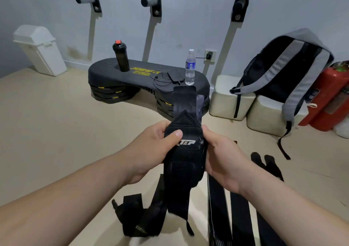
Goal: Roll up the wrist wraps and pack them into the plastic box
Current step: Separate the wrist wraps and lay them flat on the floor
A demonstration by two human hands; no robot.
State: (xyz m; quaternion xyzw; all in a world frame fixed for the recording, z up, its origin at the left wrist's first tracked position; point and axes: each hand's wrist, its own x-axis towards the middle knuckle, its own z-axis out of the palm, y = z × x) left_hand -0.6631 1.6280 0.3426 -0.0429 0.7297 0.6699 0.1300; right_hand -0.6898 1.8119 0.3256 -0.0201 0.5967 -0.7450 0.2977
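Pinching wrist wrap (pixel 184 162) by both edges, left hand (pixel 151 147) and right hand (pixel 224 160); soft, floppy; start rolling from blurred end above, maybe Velcro.

A: Wrist wrap (pixel 184 151), gripped between left hand (pixel 151 147) and right hand (pixel 224 160). White letters, "TEP" legible; the word's start sits under the left thumb.
B: Below the left hand?
A: Strap (pixel 137 225) on the floor. Yellow print, "XUEY", then blur.
B: Beyond the hands?
A: Black step platform (pixel 143 75): yellow "JOINFIT", outlined "PRO" beneath. Water bottle (pixel 190 68) label and fire extinguisher (pixel 324 98) sticker, far right: too small to read.
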